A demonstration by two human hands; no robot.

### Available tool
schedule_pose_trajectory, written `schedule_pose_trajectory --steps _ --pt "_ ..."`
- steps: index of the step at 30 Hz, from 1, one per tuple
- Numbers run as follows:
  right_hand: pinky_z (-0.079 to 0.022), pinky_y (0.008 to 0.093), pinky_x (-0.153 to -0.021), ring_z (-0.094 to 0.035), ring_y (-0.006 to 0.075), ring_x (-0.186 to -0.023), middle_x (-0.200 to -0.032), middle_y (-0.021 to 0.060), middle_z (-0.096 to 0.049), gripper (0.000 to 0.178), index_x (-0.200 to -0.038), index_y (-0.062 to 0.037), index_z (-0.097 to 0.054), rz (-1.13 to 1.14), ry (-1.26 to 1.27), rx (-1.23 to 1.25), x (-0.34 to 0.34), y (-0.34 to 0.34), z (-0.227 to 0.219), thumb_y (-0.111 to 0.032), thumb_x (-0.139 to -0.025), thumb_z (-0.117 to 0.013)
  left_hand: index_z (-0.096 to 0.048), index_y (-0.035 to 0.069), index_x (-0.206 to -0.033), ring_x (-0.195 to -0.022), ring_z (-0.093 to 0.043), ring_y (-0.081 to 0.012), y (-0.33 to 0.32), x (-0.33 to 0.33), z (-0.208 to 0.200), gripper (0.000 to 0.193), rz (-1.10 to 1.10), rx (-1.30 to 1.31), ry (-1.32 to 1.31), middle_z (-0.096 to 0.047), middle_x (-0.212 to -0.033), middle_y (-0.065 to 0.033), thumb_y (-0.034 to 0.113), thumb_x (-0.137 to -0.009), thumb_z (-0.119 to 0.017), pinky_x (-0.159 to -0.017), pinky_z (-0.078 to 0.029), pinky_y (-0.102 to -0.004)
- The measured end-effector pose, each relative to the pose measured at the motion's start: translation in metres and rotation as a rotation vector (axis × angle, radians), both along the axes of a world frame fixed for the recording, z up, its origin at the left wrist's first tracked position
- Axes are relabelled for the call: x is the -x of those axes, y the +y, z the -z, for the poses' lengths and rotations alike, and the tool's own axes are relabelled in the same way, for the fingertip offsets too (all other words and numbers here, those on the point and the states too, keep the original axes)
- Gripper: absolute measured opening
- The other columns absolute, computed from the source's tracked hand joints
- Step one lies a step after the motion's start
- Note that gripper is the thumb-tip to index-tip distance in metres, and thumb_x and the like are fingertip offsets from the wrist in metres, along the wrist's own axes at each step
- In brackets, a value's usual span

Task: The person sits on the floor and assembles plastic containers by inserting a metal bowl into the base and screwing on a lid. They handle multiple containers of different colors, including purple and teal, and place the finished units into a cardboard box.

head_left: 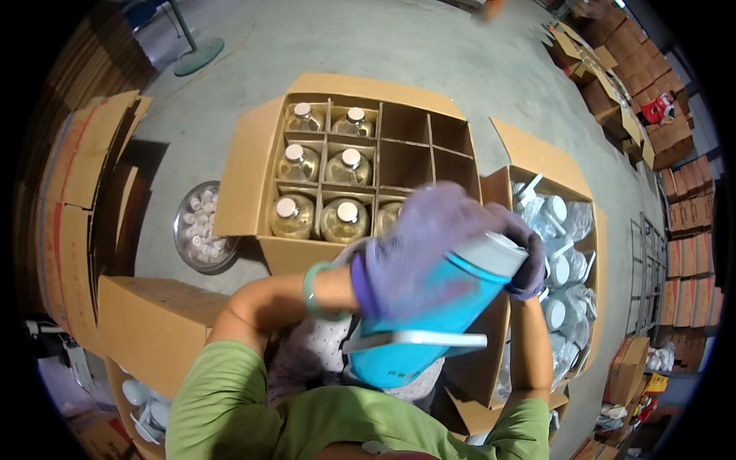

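Observation:
A large turquoise jug (414, 330) with a white side handle and a pale grey top leans in front of my body. My right hand (527, 257), in a purple glove, is closed round the upper right edge of its pale top. Over the jug's upper left side, my gloved left hand (422, 249) is smeared by motion, so its fingers are unclear. Just beyond is an open carton (307, 253) with cardboard dividers. White-capped round clear bottles (345, 222) stand in its left and front cells; several cells at the back right hold none.
A metal bowl of white caps (207, 234) sits on the floor at left. To the right, an open carton (598, 291) holds clear jugs with pale lids and handles. Another open carton (146, 307) stands at near left. Stacked cartons (686, 245) line the far right.

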State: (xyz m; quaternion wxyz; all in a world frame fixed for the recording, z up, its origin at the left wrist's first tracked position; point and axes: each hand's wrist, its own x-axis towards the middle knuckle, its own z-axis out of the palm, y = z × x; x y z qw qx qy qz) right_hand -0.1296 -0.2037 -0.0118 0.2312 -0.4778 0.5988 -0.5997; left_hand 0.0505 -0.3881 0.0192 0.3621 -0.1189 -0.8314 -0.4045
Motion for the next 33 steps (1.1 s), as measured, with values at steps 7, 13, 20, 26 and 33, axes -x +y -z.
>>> schedule_pose_trajectory --steps 7,13,20,26,33 --pt "-0.032 0.0415 -0.114 -0.037 0.0315 -0.139 -0.152 0.0205 -0.035 0.055 -0.142 0.0039 -0.041 0.179 0.247 -0.038 0.009 -0.008 -0.009 -0.001 -0.09 -0.059 -0.038 -0.003 -0.143 -0.137 -0.036 -0.0379 -0.037 0.055 0.038 0.065 -0.023 -0.214 -0.267 -0.037 -0.147 -0.0251 0.035 -0.092 -0.052 -0.115 -0.026 -0.0425" --pt "-0.041 0.043 -0.107 -0.05 0.0361 -0.128 -0.14 0.0263 -0.047 0.059 -0.137 0.0072 -0.042 0.146 0.407 -0.122 0.076 -0.006 0.039 -0.008 -0.087 -0.068 -0.042 0.002 -0.141 -0.133 -0.038 -0.0383 -0.038 0.065 0.018 0.065 0.04 -0.113 -0.017 -0.039 -0.143 -0.0239 0.022 -0.084 -0.063 -0.114 -0.027 -0.0465" --pt "-0.035 0.0392 -0.111 -0.044 0.0346 -0.132 -0.146 0.0234 -0.041 0.065 -0.136 0.0089 -0.041 0.024 -0.307 -0.066 0.076 -0.04 0.051 -0.035 -0.093 -0.062 -0.053 0.006 -0.133 -0.135 -0.03 -0.0545 -0.025 0.063 0.019 0.066 0.115 0.152 -0.039 -0.038 -0.145 -0.0292 0.04 -0.08 -0.07 -0.107 -0.023 -0.0668" --pt "-0.051 0.0433 -0.093 -0.067 0.0304 -0.096 -0.104 0.0165 -0.068 0.045 -0.122 0.0014 -0.054 0.118 -0.367 0.223 0.1 -0.052 0.104 -0.033 -0.094 -0.06 -0.041 -0.001 -0.141 -0.133 -0.042 -0.0337 -0.065 0.092 0.025 0.067 0.247 -0.287 -0.299 -0.043 -0.142 -0.0203 0.029 -0.085 -0.063 -0.11 -0.033 -0.0451" --pt "-0.053 0.0388 -0.084 -0.064 0.0241 -0.096 -0.106 0.0113 -0.07 0.046 -0.113 -0.0043 -0.064 0.624 -1.369 -0.124 0.145 -0.077 0.209 -0.045 -0.099 -0.049 -0.049 0.008 -0.136 -0.125 -0.05 -0.037 -0.25 0.218 0.213 0.066 -0.702 0.389 -0.922 -0.053 -0.134 -0.0193 0.041 -0.082 -0.067 -0.103 -0.042 -0.0472"
